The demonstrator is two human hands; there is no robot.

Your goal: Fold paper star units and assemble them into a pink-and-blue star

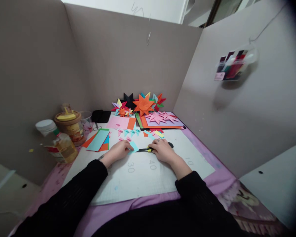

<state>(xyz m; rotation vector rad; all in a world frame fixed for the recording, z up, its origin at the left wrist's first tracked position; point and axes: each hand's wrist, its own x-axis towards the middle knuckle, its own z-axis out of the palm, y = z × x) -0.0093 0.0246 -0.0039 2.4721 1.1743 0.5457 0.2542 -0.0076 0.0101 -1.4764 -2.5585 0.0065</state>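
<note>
Pale blue paper (134, 146); black-yellow scissors (143, 149)

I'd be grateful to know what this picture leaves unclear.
Head view: middle of the black-and-yellow tool, hidden by the right hand.
Head view: left end of the light-blue paper, covered by the left hand.
Head view: any lettering on the wall-hung holder, blurred.

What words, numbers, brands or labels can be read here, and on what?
"30": white work sheet, front middle
"40": same sheet, right of "30"
"10": same sheet, towards its right edge
Mark beside the left cuff: partly hidden, unreadable
Labels on brown-lidded tub and wall-hung holder: too blurred
</note>
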